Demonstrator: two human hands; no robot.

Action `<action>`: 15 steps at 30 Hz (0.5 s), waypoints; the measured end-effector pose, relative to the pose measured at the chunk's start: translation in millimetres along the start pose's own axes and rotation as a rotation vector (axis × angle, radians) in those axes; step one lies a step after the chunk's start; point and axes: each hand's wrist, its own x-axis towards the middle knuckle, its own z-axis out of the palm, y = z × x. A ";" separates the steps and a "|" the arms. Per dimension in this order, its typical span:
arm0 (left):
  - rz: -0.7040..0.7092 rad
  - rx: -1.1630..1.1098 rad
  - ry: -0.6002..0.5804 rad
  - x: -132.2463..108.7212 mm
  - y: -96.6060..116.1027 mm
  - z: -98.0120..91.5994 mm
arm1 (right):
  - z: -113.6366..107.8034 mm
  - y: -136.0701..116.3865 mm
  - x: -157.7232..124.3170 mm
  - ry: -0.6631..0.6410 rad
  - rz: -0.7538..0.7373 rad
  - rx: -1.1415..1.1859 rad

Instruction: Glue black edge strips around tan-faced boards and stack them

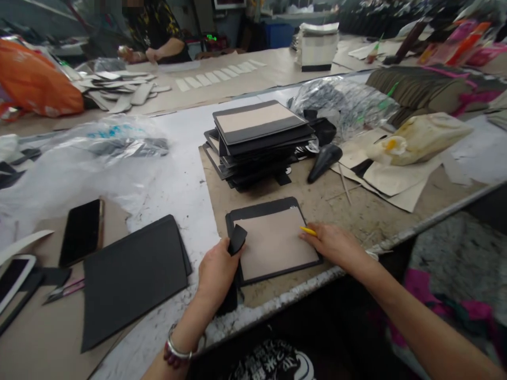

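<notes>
Two hands are at work on one beige-faced black panel, and that panel lies flat on the brown board, near the table edge. Here's the left hand, coming in at the panel's left edge, back of the hand up, thumb and fingers pinched narrow on a short black strip whose end stands over the panel's corner of beige. A beaded bracelet circles that wrist. Across to the panel's right edge, and the right hand has its fingers closed round a yellow pointed tool, tip aimed left over the beige face, forearm slanting in from the lower right.

Now the writing! Well left of the panel and beyond it, a clear plastic bag carries blue script, too blurred to read. Nearer than the panel, white characters run over black cloth, and those can't be made out with certainty either. Just beyond the panel rises a stack of similar panels; to its left lie black sheets, and farther left, a dark-screened phone.
</notes>
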 end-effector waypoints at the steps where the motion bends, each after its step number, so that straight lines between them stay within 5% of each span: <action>1: -0.005 -0.001 -0.006 -0.1 0.2 -0.2 | 0.2 0.0 0.1 0.001 -0.006 -0.012; 15: 0.006 -0.070 -0.010 -0.5 1.6 -1.9 | 4.9 2.3 1.5 0.016 -0.032 -0.092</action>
